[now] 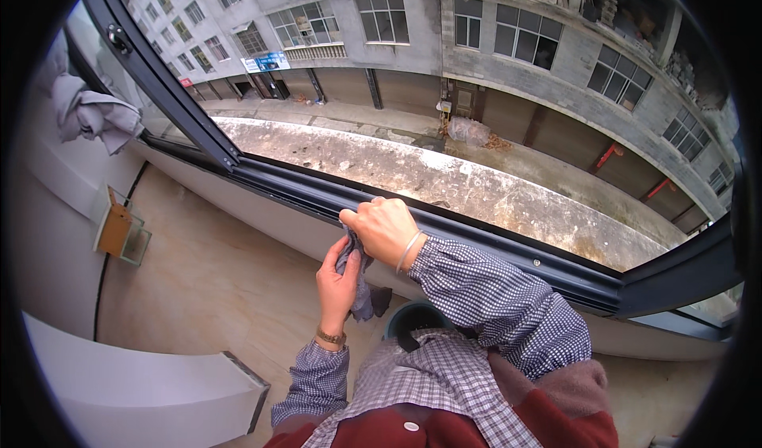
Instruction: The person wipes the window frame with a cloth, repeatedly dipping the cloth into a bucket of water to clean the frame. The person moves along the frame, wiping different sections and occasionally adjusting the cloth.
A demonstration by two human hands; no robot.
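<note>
A grey building (405,63) fills the outside view, behind a stained concrete ledge (476,190). Nearer runs the dark window frame (294,188). The checked apron (432,380) partly covers a bucket (396,315). Of the 2 hands, close together, the left hand (337,285) pinches a crumpled grey rag (363,297) beside the lower rail; the right hand (386,230) grips its upper end.

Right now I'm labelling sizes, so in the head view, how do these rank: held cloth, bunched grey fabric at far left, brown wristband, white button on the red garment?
1. Bunched grey fabric
2. Held cloth, partly covered
3. Brown wristband
4. White button
</note>
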